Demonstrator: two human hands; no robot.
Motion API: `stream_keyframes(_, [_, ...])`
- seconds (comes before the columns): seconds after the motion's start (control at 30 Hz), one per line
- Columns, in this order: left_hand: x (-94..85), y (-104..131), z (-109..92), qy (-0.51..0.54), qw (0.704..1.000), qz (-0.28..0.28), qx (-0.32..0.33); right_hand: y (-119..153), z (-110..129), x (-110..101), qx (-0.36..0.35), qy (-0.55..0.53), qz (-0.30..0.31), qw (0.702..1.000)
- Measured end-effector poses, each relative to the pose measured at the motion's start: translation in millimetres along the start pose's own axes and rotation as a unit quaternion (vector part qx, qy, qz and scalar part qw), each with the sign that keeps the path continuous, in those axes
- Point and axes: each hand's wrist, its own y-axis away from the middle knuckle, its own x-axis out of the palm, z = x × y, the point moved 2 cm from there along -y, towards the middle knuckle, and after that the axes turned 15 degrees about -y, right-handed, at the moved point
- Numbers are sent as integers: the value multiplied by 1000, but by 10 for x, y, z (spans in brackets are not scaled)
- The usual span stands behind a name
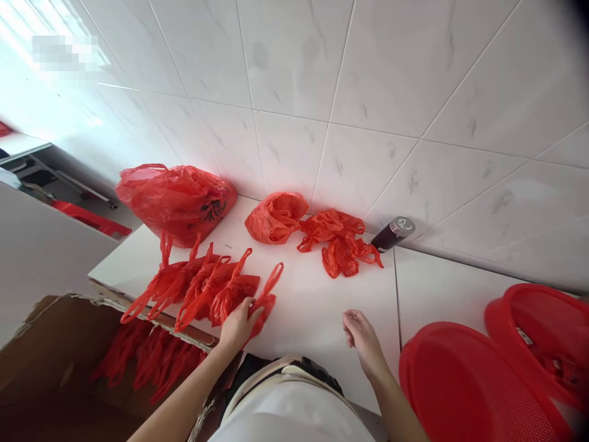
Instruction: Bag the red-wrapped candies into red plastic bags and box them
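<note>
My left hand [237,328] is closed on a small tied red plastic bag [264,302], at the right end of a row on the white table. Several more knotted red bags [207,285] lie side by side just left of it, loop handles sticking out. My right hand [361,337] hovers over the table's front part with curled fingers, apart from everything, and nothing shows in it. Beyond the hands, against the wall, are an open red bag [276,218] and a heap of crumpled red bags [338,236].
A large full red bag [177,202] stands at the back left. A dark bottle [391,234] is by the wall. Red plastic baskets [451,374] sit at the right. Below the table's left edge, an open cardboard box [55,344] holds several red bags [151,356].
</note>
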Motion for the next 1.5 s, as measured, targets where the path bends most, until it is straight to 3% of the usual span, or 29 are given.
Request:
stream_keyframes(0.1, [-87,-104,106,-15,997,-54,-47,154,-291,-90,31,31,5,999])
stream_keyframes(0.17, [-151,-110,68,-37,994,-90,-46,250,-474,-80,49,50,12,997])
stream_keyframes(0.33, [-159,49,-303,-82,980,-156,88,376,-741,-40,65,84,23,994])
stream_keyframes(0.47, [-26,177,-451,-73,976,-151,138,382,-732,-85,51,129,33,990])
stream_keyframes(0.7, [23,218,-325,-47,975,-143,163,398,-679,-289,16,172,3,985])
stream_keyframes(1.07, [232,226,-510,25,979,-71,191,611,-902,-591,21,143,-51,988])
stream_keyframes(1.2, [229,105,-458,32,982,-66,172,448,-736,-558,2,136,-46,990])
stream_keyframes(1.37, [293,-60,-389,46,985,-39,161,236,-187,-427,-54,154,-58,985])
stream_keyframes(1.43, [322,-128,-383,49,985,-20,164,254,11,-525,-63,171,-93,979])
stream_keyframes(1.5, [341,-203,-375,51,984,-2,171,400,124,-854,-75,202,-183,959])
